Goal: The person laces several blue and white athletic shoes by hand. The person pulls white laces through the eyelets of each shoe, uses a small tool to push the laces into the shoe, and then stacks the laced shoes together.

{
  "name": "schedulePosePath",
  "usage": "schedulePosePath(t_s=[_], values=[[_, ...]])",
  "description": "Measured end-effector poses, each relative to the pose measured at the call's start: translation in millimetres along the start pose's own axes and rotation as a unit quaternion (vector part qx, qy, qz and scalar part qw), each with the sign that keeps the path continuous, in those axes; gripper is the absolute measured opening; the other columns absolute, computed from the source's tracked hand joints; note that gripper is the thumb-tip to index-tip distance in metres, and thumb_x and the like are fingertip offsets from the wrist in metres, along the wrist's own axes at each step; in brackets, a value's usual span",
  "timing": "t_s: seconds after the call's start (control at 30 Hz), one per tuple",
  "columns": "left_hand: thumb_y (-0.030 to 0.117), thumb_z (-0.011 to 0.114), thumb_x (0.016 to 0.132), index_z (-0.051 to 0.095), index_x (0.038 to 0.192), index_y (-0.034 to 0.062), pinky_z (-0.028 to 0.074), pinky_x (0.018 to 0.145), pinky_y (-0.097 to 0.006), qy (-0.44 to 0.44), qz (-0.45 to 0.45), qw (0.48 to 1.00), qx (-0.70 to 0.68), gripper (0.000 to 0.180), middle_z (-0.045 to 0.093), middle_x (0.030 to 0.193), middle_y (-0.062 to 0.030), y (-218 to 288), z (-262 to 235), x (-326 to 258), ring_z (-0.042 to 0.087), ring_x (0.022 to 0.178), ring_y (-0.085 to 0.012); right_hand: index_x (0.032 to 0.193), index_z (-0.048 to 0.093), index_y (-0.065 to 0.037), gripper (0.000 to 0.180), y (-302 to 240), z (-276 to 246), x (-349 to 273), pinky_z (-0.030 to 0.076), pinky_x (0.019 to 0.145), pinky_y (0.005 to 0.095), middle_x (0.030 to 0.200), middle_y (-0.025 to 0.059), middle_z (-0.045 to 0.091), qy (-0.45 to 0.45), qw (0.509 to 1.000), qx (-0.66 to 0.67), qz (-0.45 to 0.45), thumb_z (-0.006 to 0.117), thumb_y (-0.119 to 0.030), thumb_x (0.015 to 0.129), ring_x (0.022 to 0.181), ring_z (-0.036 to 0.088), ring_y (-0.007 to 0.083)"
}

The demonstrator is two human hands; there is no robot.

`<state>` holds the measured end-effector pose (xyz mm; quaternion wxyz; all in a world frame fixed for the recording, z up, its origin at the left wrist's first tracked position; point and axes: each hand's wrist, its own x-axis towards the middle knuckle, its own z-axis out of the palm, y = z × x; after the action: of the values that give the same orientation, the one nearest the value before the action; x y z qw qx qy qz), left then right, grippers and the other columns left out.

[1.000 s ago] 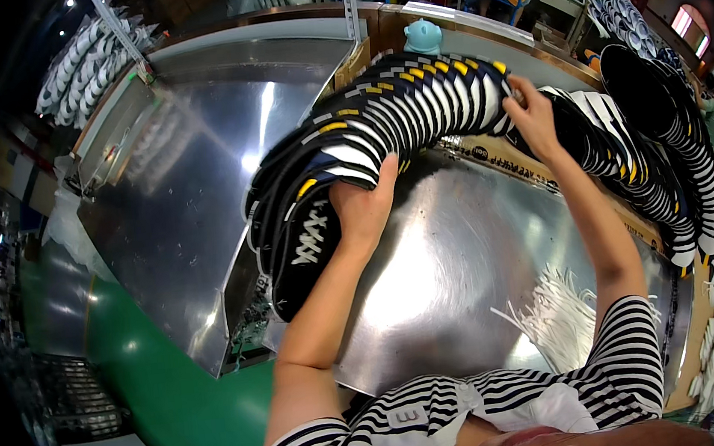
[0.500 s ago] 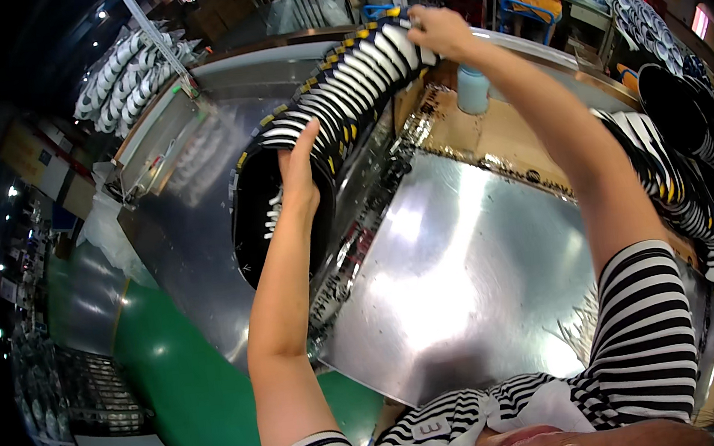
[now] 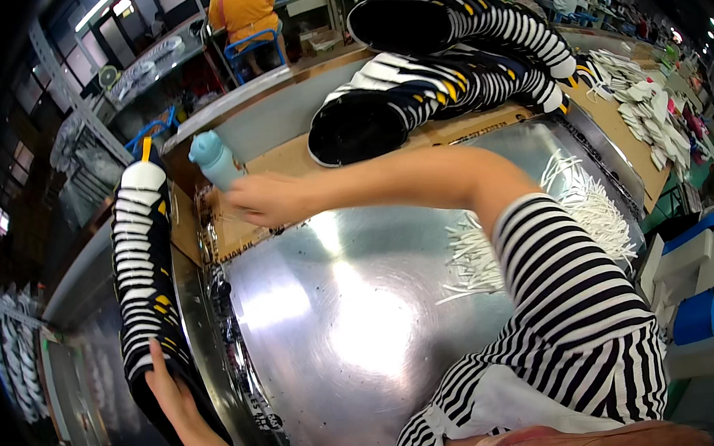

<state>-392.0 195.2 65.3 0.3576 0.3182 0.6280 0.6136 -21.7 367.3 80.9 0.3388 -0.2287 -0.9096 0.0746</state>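
A long stack of black, white and yellow shoe uppers (image 3: 143, 278) lies at the left, along the edge of the shiny metal table (image 3: 341, 328). My left hand (image 3: 172, 396) grips the stack's near end at the lower left. My right hand (image 3: 265, 202) is off the stack, reaching left across the table with fingers apart and nothing in it. It hovers over a brown cardboard sheet (image 3: 229, 235), just below a teal bottle (image 3: 213, 159).
Two more rows of striped uppers (image 3: 414, 101) (image 3: 475, 22) lie on the far bench. A heap of white strips (image 3: 579, 210) sits on the table's right side. A blue and white machine (image 3: 689, 277) stands right. A person in orange (image 3: 243, 6) works behind.
The stack, held high between both hands, has come down to the left beside the table. My right hand has let go of its far end and pulled back toward the bottle.
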Motion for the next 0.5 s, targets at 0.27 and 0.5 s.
schedulePosePath(t_s=[0.27, 0.5], values=[[0.036, 0.048, 0.102, 0.045, 0.135, -0.0108, 0.04, 0.101, -0.034, 0.085, 0.154, 0.959, 0.223, 0.058, 0.055, 0.134, -0.021, -32, -10, 3, 0.053, 0.12, -0.0273, 0.109, 0.066, -0.002, 0.023, 13, -207, -258, 0.054, 0.074, 0.0297, 0.092, 0.0098, 0.071, 0.066, 0.918, 0.035, 0.39, 0.062, -0.011, 0.088, 0.078, 0.067, 0.0155], [0.048, 0.048, 0.099, 0.047, 0.132, -0.0107, 0.042, 0.101, -0.041, 0.082, 0.114, 0.82, 0.554, 0.067, 0.057, 0.126, -0.0289, -13, 13, 28, 0.055, 0.117, -0.0391, 0.104, 0.066, -0.002, 0.025, 53, -327, -431, 0.051, 0.073, 0.0302, 0.083, 0.0081, 0.069, 0.276, 0.838, -0.136, 0.45, 0.066, -0.019, 0.086, 0.076, 0.066, 0.0186]])
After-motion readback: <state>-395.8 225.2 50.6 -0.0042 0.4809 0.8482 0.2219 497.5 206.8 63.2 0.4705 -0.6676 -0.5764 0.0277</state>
